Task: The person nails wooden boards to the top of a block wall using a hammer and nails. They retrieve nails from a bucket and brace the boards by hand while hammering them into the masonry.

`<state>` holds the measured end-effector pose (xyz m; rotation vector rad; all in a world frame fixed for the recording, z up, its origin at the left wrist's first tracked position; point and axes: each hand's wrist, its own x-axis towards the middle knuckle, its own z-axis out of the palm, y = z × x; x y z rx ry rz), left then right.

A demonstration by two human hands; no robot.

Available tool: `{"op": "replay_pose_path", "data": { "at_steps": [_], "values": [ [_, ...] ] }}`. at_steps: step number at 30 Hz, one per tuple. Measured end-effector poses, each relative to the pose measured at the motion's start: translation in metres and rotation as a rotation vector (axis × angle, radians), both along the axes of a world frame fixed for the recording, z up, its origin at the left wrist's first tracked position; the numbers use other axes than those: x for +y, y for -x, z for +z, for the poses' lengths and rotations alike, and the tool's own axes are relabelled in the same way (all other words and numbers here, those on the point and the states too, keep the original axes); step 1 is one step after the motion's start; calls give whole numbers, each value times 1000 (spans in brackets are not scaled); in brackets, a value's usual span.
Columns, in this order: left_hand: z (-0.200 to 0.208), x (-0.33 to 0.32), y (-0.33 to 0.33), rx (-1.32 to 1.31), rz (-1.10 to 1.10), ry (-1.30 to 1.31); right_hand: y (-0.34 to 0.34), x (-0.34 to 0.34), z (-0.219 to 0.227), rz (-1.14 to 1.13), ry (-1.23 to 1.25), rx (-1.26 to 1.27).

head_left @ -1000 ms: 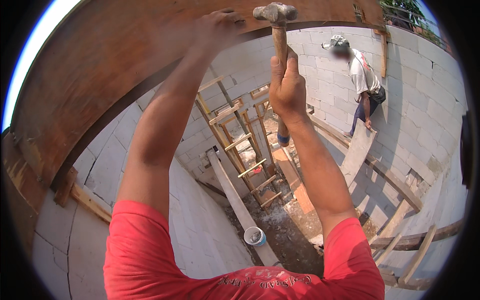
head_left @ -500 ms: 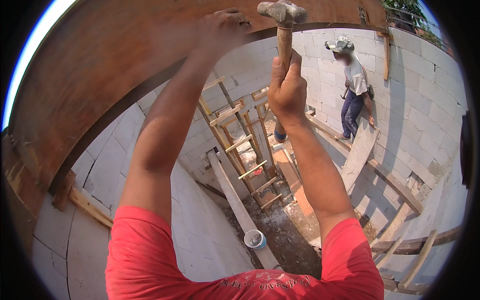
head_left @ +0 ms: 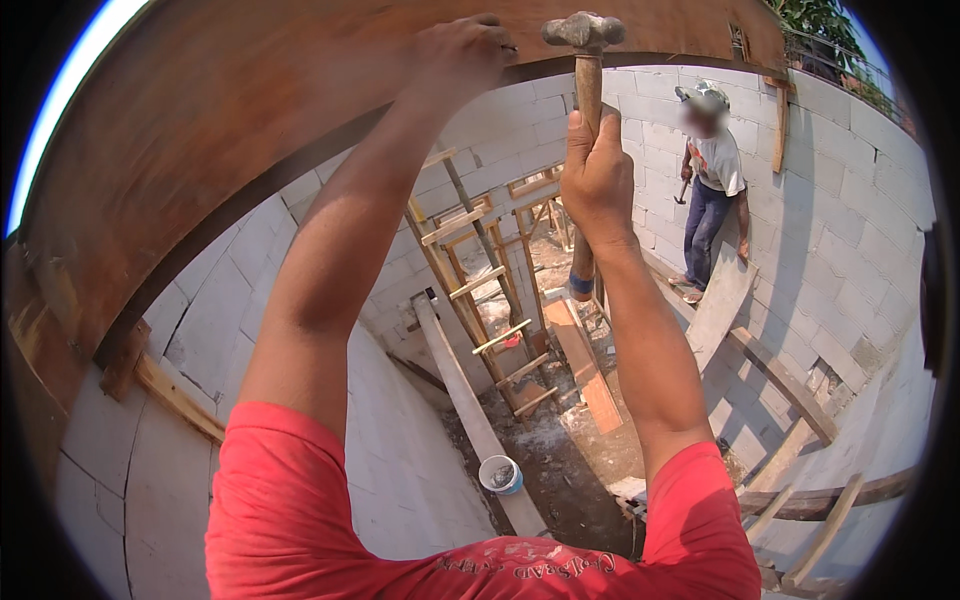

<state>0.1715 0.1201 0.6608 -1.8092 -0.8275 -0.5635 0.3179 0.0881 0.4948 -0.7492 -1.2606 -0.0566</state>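
Note:
My right hand (head_left: pixel 598 185) is closed round the wooden handle of a hammer (head_left: pixel 588 80), held upright with its metal head on top. The handle's lower end has a blue band. The hammer head stands in front of the lower edge of a large brown wooden panel (head_left: pixel 270 90). To its left, my left hand (head_left: pixel 462 55) is raised against the panel, fingers closed. A small dark tip shows at those fingers, too small to name. Blur covers part of this hand and wrist.
A co-worker (head_left: pixel 712 165) holding a hammer stands on boards at the right, one hand by a slanted plank (head_left: pixel 722 300). Below are a wooden ladder (head_left: pixel 475 285), a white bucket (head_left: pixel 500 475) on a long plank (head_left: pixel 455 385), and pale block walls (head_left: pixel 850 190). Timber braces (head_left: pixel 785 375) cross the lower right.
My right hand and the hammer have shifted slightly right in view; my left hand stays at the panel. The co-worker has turned, and the hammer in that person's hand now shows more plainly.

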Motion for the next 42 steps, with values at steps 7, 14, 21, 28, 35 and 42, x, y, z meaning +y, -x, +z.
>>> {"op": "replay_pose_path", "data": {
  "at_steps": [7, 14, 21, 28, 35, 42],
  "values": [
    [-97, -8, 27, -1011, -473, 478, -4, -17, -4, -59, -146, 47],
    [-96, 9, 89, -1747, -864, 836, 18, -16, 17, -30, -46, -58],
    [-100, 36, 56, -1805, -1257, 660, 14, -24, 17, -26, -87, -74],
    [-100, 39, 51, -1790, -1251, 707, 16, 9, 13, -172, 241, -279],
    [-103, 37, 66, -1748, -1201, 757, 11, -16, 30, 57, -389, 196],
    [-106, 38, 70, -1696, -1159, 749, -3, -3, 20, -28, 119, -147]
  ]
}}
